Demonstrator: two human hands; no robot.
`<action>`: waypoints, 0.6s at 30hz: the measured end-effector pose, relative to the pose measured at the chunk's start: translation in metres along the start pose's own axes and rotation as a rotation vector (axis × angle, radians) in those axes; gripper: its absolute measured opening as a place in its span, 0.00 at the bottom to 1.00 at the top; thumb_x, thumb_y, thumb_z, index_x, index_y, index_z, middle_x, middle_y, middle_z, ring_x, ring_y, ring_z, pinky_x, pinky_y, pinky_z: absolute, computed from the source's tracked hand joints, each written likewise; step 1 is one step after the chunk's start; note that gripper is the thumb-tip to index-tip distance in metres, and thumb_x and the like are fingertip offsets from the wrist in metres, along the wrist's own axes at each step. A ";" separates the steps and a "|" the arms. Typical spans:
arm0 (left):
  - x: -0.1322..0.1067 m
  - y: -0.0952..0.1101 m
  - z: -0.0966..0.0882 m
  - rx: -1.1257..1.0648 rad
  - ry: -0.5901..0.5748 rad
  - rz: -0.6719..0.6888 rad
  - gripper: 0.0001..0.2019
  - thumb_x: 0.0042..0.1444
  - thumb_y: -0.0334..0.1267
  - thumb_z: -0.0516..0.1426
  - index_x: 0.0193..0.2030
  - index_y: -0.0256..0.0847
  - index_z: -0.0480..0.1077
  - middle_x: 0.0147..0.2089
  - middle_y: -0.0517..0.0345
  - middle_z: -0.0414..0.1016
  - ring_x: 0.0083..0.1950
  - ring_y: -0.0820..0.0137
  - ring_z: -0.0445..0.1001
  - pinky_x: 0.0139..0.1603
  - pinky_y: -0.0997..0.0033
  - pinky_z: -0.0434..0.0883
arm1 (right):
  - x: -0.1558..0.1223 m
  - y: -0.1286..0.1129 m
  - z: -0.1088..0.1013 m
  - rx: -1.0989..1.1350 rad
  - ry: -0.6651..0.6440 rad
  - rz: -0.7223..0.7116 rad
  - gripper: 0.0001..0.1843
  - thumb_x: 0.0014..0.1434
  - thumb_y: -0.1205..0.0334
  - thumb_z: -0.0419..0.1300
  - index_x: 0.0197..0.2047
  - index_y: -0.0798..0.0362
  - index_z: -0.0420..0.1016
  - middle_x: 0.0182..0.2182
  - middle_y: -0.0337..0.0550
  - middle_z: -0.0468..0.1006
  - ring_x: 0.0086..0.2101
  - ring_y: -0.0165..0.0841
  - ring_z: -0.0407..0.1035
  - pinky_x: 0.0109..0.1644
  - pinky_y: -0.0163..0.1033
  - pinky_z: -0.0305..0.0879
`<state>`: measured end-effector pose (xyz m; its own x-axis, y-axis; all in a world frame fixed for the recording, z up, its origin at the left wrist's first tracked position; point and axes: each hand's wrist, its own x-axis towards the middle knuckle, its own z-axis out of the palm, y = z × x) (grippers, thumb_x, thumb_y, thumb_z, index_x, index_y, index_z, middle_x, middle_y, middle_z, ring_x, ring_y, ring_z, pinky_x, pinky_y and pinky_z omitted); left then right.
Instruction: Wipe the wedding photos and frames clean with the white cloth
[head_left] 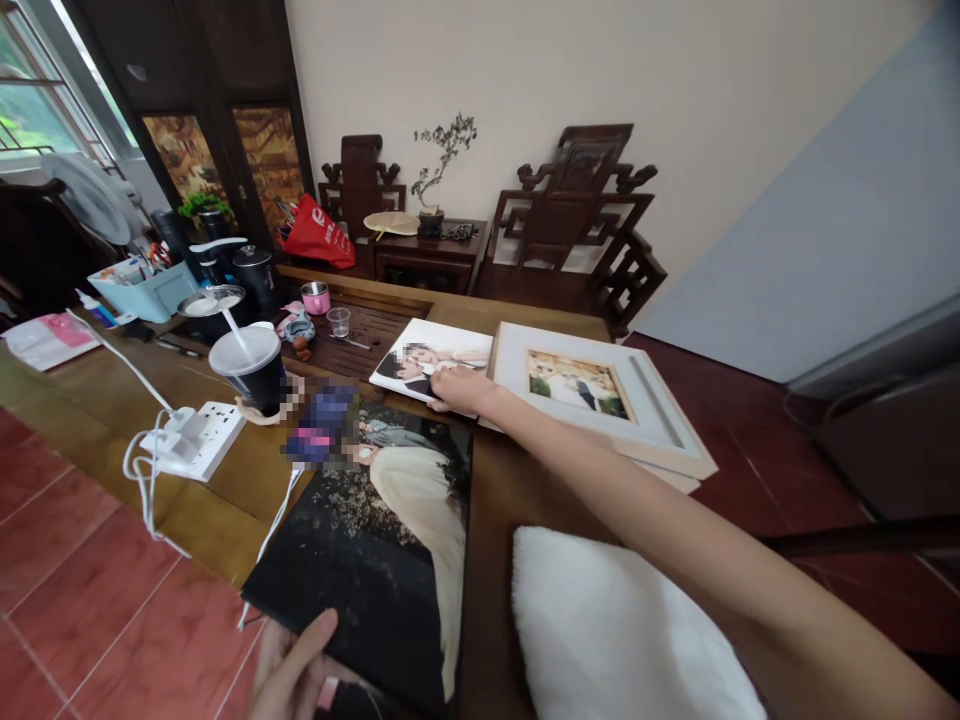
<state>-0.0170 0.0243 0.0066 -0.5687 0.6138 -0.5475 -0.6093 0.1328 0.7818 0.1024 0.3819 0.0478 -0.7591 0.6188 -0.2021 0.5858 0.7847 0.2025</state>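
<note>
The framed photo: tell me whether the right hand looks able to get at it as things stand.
Likely yes: the right hand is beside the framed photo, at the white photo panel, with only its own forearm across the framed photo's near edge.

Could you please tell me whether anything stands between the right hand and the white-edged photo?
Nothing visible does: the right hand appears to touch the white-edged photo already; the framed picture lies beside it, not between.

Window (34, 110): I see daylight, brightest here.
Wall (480, 60): soft, even light.
Fan (86, 195): soft, stretched by my lens.
Dark photo panel (360, 580): partly pixelated.
</note>
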 end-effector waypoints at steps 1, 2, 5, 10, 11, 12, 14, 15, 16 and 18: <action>0.002 0.002 0.001 0.011 0.011 0.010 0.25 0.35 0.41 0.71 0.43 0.42 0.74 0.36 0.56 0.80 0.43 0.57 0.79 0.40 0.66 0.77 | 0.001 0.003 0.000 -0.002 0.000 -0.016 0.19 0.63 0.56 0.59 0.54 0.56 0.68 0.51 0.50 0.71 0.45 0.39 0.70 0.47 0.49 0.70; 0.004 0.004 0.002 0.029 0.021 0.014 0.24 0.35 0.41 0.71 0.42 0.41 0.74 0.34 0.57 0.79 0.40 0.59 0.80 0.38 0.67 0.78 | 0.002 0.005 -0.002 -0.003 0.004 -0.028 0.19 0.63 0.56 0.59 0.54 0.56 0.68 0.51 0.50 0.71 0.45 0.39 0.70 0.47 0.49 0.70; 0.012 0.013 0.010 0.080 -0.019 0.017 0.21 0.38 0.41 0.70 0.39 0.38 0.73 0.27 0.60 0.76 0.28 0.65 0.78 0.27 0.70 0.77 | 0.002 0.012 -0.009 0.000 0.034 -0.048 0.19 0.63 0.56 0.59 0.54 0.56 0.68 0.51 0.50 0.71 0.45 0.39 0.70 0.47 0.49 0.70; 0.028 0.044 0.045 0.089 -0.175 0.069 0.25 0.38 0.39 0.71 0.43 0.37 0.70 0.34 0.56 0.78 0.29 0.64 0.79 0.23 0.68 0.78 | 0.001 0.028 -0.026 0.032 0.102 -0.062 0.17 0.65 0.54 0.56 0.51 0.57 0.70 0.49 0.52 0.73 0.44 0.39 0.71 0.47 0.48 0.69; 0.032 0.051 0.053 0.095 -0.213 0.065 0.25 0.40 0.39 0.70 0.46 0.38 0.69 0.37 0.55 0.79 0.31 0.64 0.79 0.26 0.68 0.79 | 0.000 0.032 -0.029 0.041 0.117 -0.065 0.18 0.66 0.54 0.54 0.50 0.59 0.71 0.48 0.55 0.75 0.43 0.40 0.72 0.47 0.48 0.69; 0.035 0.057 0.061 0.101 -0.248 0.064 0.25 0.41 0.39 0.69 0.46 0.38 0.69 0.38 0.54 0.79 0.31 0.65 0.79 0.27 0.68 0.79 | 0.000 0.036 -0.033 0.050 0.134 -0.067 0.20 0.67 0.53 0.52 0.49 0.62 0.72 0.47 0.58 0.76 0.42 0.42 0.73 0.46 0.48 0.68; 0.042 0.067 0.075 0.117 -0.332 0.042 0.21 0.46 0.40 0.67 0.46 0.38 0.68 0.40 0.53 0.79 0.34 0.65 0.80 0.33 0.66 0.80 | -0.001 0.042 -0.039 0.072 0.170 -0.073 0.23 0.68 0.53 0.47 0.50 0.64 0.72 0.46 0.63 0.77 0.42 0.45 0.74 0.46 0.47 0.66; 0.046 0.069 0.082 0.114 -0.372 0.045 0.20 0.47 0.40 0.67 0.45 0.38 0.68 0.40 0.53 0.79 0.36 0.66 0.80 0.37 0.66 0.79 | -0.002 0.044 -0.042 0.084 0.188 -0.076 0.24 0.69 0.53 0.45 0.51 0.65 0.72 0.46 0.63 0.77 0.41 0.46 0.74 0.45 0.46 0.65; 0.050 0.071 0.088 0.107 -0.403 0.055 0.18 0.48 0.38 0.67 0.44 0.38 0.68 0.39 0.54 0.79 0.38 0.66 0.80 0.40 0.67 0.79 | -0.003 0.046 -0.044 0.098 0.204 -0.082 0.25 0.69 0.53 0.44 0.52 0.65 0.71 0.46 0.63 0.77 0.41 0.45 0.74 0.45 0.46 0.65; 0.059 0.071 0.100 0.086 -0.448 0.072 0.17 0.46 0.36 0.68 0.40 0.38 0.67 0.38 0.56 0.79 0.39 0.67 0.79 0.44 0.65 0.78 | -0.005 0.048 -0.046 0.131 0.234 -0.106 0.25 0.70 0.54 0.42 0.54 0.65 0.69 0.46 0.62 0.78 0.41 0.45 0.75 0.45 0.45 0.64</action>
<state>-0.0384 0.1476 0.0592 -0.3014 0.8974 -0.3223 -0.5182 0.1296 0.8454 0.1213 0.4147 0.1024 -0.8539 0.5202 0.0143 0.5200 0.8518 0.0637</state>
